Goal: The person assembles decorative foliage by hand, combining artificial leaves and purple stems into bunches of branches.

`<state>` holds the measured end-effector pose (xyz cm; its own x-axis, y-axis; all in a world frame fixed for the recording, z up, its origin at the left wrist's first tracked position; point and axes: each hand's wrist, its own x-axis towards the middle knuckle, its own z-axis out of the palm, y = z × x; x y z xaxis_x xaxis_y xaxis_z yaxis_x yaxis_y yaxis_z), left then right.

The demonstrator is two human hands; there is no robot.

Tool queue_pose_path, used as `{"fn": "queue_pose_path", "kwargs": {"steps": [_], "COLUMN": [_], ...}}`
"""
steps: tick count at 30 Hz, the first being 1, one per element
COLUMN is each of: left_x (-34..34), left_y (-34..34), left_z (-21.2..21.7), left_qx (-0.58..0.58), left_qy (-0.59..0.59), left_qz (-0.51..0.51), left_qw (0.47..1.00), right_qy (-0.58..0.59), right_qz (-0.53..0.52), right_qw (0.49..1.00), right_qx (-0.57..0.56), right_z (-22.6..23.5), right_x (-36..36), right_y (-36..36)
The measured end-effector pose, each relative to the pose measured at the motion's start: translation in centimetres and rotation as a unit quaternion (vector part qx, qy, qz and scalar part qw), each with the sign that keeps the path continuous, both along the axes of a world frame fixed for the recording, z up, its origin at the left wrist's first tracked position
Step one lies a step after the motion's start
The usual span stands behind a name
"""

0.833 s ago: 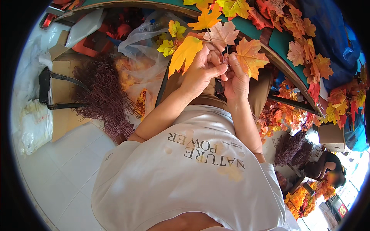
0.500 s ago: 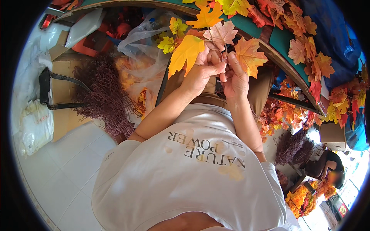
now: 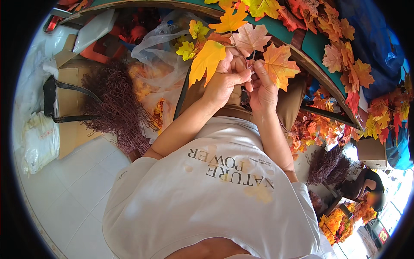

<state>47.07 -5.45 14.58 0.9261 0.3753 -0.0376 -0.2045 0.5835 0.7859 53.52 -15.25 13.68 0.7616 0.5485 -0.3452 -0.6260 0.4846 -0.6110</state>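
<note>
My left hand and my right hand meet above my lap, fingers pinched around the thin stem of an artificial maple leaf garland. A broad yellow leaf hangs to the left of my left hand. Above the fingers spreads a pale pink leaf, and an orange leaf sticks out just right of my right hand. Farther up, the garland carries another orange leaf and small yellow-green leaves. The exact joint between my fingertips is partly hidden.
A green table with a wooden edge curves ahead, draped with leaf garlands. Bundles of purplish-brown wire stems lie left, by a cardboard box and clear plastic bag. Another person bends at far right.
The pink and orange leaves have shifted and turned slightly, and the yellow leaf has moved a little left. Both hands stay almost in place, still pinching the stem.
</note>
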Motion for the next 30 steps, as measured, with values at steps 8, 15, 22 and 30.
{"fn": "queue_pose_path", "kwargs": {"steps": [8, 15, 22, 30], "left_x": [0.0, -0.1, -0.1, 0.2], "left_y": [0.0, 0.1, 0.7, 1.5], "left_z": [0.2, 0.0, -0.3, -1.4], "left_qx": [-0.009, -0.004, 0.027, 0.023], "left_qy": [-0.002, -0.007, 0.000, 0.012], "left_qz": [-0.009, -0.009, -0.026, -0.044], "left_qw": [1.000, 1.000, 0.999, 0.999], "right_qy": [-0.014, -0.027, -0.033, -0.103], "right_qz": [0.006, 0.004, 0.059, 0.072], "right_qw": [1.000, 1.000, 0.997, 0.991], "right_qx": [-0.003, -0.012, 0.024, -0.046], "right_z": [-0.5, 0.1, -0.3, -2.0], "right_x": [-0.1, -0.7, -0.8, 0.7], "right_y": [-0.1, 0.1, -0.1, -1.0]}}
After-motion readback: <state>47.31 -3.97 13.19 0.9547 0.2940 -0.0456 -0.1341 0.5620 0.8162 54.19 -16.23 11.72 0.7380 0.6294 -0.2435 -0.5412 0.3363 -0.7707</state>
